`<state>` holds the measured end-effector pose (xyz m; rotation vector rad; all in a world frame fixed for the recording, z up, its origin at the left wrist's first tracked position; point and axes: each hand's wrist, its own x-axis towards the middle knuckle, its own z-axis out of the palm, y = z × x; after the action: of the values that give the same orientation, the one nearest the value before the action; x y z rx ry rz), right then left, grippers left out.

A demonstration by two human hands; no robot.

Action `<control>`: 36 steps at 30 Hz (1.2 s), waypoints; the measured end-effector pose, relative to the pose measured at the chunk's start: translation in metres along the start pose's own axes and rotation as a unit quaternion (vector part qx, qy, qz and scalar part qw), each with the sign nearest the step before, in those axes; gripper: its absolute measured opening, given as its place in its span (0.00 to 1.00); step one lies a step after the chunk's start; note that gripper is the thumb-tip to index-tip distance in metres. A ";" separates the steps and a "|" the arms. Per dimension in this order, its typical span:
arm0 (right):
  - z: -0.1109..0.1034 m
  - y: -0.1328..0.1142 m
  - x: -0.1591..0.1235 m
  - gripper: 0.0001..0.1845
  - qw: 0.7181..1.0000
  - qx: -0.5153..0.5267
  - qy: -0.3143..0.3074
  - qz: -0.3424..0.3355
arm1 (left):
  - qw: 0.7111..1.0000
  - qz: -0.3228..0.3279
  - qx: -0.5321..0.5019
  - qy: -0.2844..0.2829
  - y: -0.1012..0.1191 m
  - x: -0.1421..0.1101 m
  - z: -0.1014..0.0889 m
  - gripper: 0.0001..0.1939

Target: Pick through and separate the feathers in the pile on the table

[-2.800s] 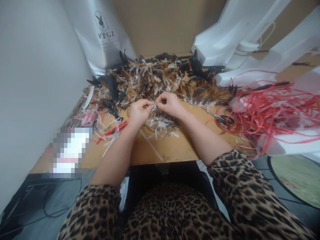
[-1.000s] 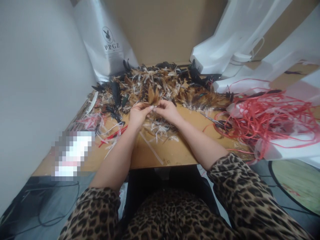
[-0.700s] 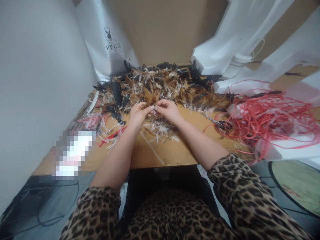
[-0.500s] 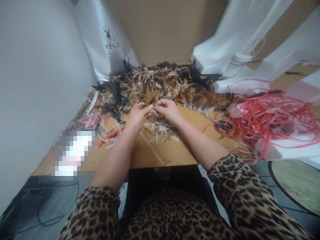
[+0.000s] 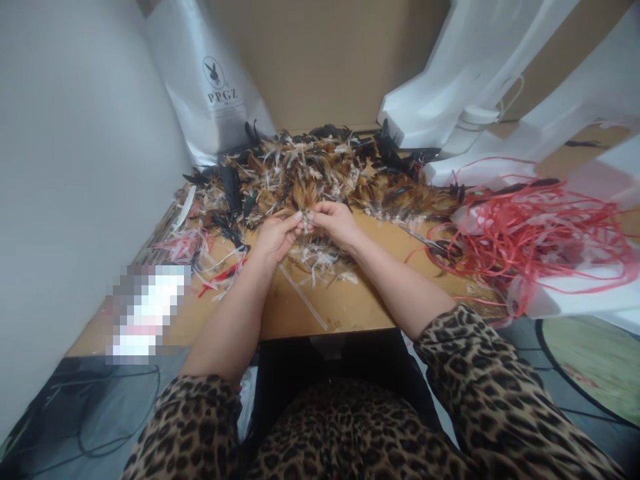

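Observation:
My left hand point(image 5: 280, 235) and my right hand point(image 5: 333, 223) meet over the middle of the wooden table point(image 5: 350, 307). Fingers and thumbs of both are pinched together at the base of a small bunch of brown feathers point(image 5: 304, 195), whose tips fan away from me. The quill ends are mostly hidden by my fingertips. Behind my hands spreads a large heap of brown, black and white feathers point(image 5: 300, 157). Pale feather scraps point(image 5: 323, 260) lie on the tabletop just below my hands.
Scissors point(image 5: 435, 245) lie right of my hands, beside a tangle of red and clear ribbon point(image 5: 545, 240). Pink and white strips point(image 5: 193, 247) are at the left. A silvery bag point(image 5: 220, 113) and a white-lidded bottle point(image 5: 473, 127) stand at the back. A blurred-out bright patch point(image 5: 150, 310) sits near the left edge.
The feather bunch shows a little more upright and fanned between my fingertips. Both hands stay pinched in nearly the same place; the view has shifted slightly.

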<state>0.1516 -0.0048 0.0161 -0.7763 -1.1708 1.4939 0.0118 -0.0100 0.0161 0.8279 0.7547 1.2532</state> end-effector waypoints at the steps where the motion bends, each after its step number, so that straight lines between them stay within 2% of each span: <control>1: 0.000 0.000 0.000 0.13 1.000 0.021 -0.005 0.011 | 1.000 -0.021 -0.011 -0.009 0.000 0.000 -0.001 0.07; 4: 0.001 -0.001 -0.001 0.14 0.996 0.075 -0.018 0.035 | 0.997 -0.058 -0.052 -0.022 -0.002 0.002 -0.004 0.04; 9: -0.001 0.004 0.002 0.15 0.994 0.104 -0.008 0.033 | 0.998 -0.023 -0.046 -0.036 -0.006 0.004 -0.004 0.06; 13: -0.004 0.006 0.004 0.14 0.999 0.030 0.004 0.012 | 0.999 0.030 0.010 -0.001 -0.006 0.002 0.000 0.13; 17: -0.003 0.003 0.002 0.13 0.998 -0.055 0.003 0.003 | 0.995 0.046 0.058 0.060 -0.009 0.004 0.000 0.17; 22: 0.000 0.000 0.000 0.10 0.988 -0.154 0.018 -0.013 | 0.987 0.071 0.126 0.071 -0.011 0.006 -0.004 0.14; 25: 0.001 -0.002 -0.001 0.10 0.983 -0.177 0.038 -0.009 | 0.989 0.062 0.117 0.071 -0.011 0.005 -0.003 0.14; 31: 0.004 0.002 0.000 0.11 0.994 -0.087 0.059 0.015 | 0.998 -0.002 0.000 0.061 -0.011 0.006 -0.002 0.12; 36: 0.004 0.008 0.003 0.14 0.996 0.037 0.035 0.074 | 0.996 -0.073 -0.050 0.009 -0.009 0.008 -0.007 0.11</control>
<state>0.1441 -0.0033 0.0100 -0.8738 -1.0170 1.6097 0.0114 -0.0023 0.0047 0.6687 0.7461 1.1591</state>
